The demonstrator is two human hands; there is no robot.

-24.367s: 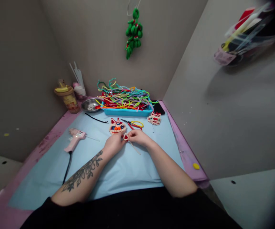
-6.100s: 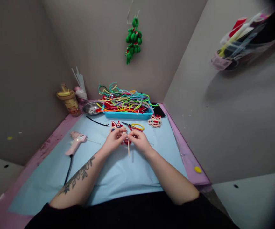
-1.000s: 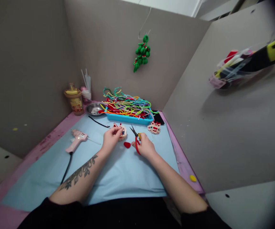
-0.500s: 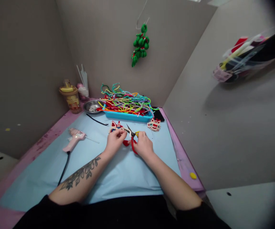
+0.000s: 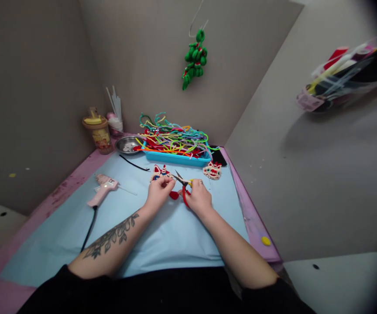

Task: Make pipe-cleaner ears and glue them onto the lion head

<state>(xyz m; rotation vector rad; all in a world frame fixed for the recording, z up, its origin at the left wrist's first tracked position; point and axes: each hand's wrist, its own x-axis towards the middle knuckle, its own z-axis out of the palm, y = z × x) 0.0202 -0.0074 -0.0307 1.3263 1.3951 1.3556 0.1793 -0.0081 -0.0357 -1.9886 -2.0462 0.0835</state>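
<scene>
My right hand grips small scissors with red and yellow handles, blades parted and pointing up-left. My left hand is closed in a pinch close to the blade tips, holding something I cannot make out. A small red pipe-cleaner piece lies on the light blue mat between the hands. A red, white and blue pipe-cleaner figure sits just beyond my left hand. A second similar figure lies to the right.
A blue tray piled with coloured pipe cleaners stands at the back, with a metal bowl, a lidded cup and a black phone nearby. A pink glue gun lies left. A green ornament hangs on the wall.
A second ago my left hand rested on the figure and the red piece lay alone; since then my left hand has closed in a pinch at the scissor tips.
</scene>
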